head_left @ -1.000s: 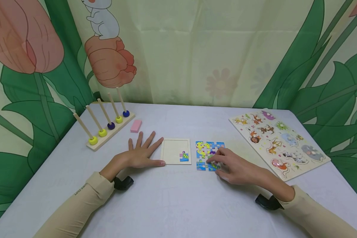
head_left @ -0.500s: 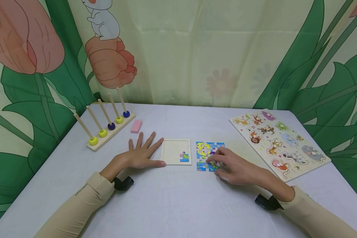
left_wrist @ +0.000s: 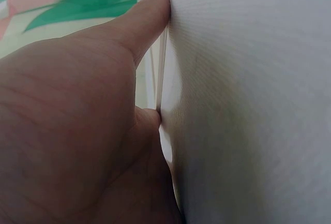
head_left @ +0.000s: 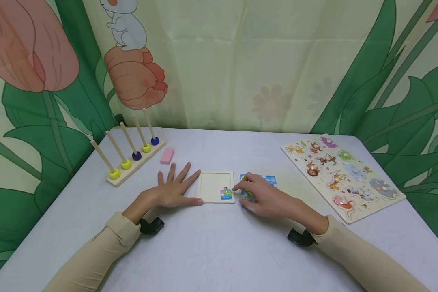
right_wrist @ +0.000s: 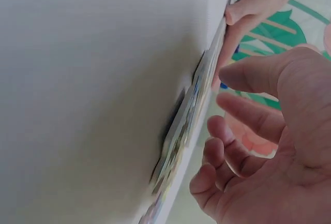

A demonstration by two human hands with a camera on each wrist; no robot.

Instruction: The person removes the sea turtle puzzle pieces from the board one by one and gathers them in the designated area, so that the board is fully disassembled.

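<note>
My left hand (head_left: 173, 190) lies spread on the table, with its thumb and index finger touching the left edge of a shallow wooden puzzle tray (head_left: 209, 187). In the tray's lower right corner sit small colourful jigsaw pieces (head_left: 226, 194). Over the loose blue and yellow jigsaw pieces (head_left: 270, 179) beside the tray hovers my right hand (head_left: 264, 196), hiding most of them. Its index fingertip is near the tray's right edge. In the right wrist view, thumb and index finger stand apart with nothing visible between them; the other fingers (right_wrist: 213, 151) are loosely bent.
At the left stands a wooden peg rack (head_left: 136, 160) with yellow and blue beads. A pink block (head_left: 166, 155) lies behind the left hand. To the right is a large animal puzzle board (head_left: 341, 178). A printed curtain (head_left: 219, 73) hangs behind the table.
My right hand has moved left from the loose pieces toward the tray's right edge. The left hand has stayed in place on the tray's left edge.
</note>
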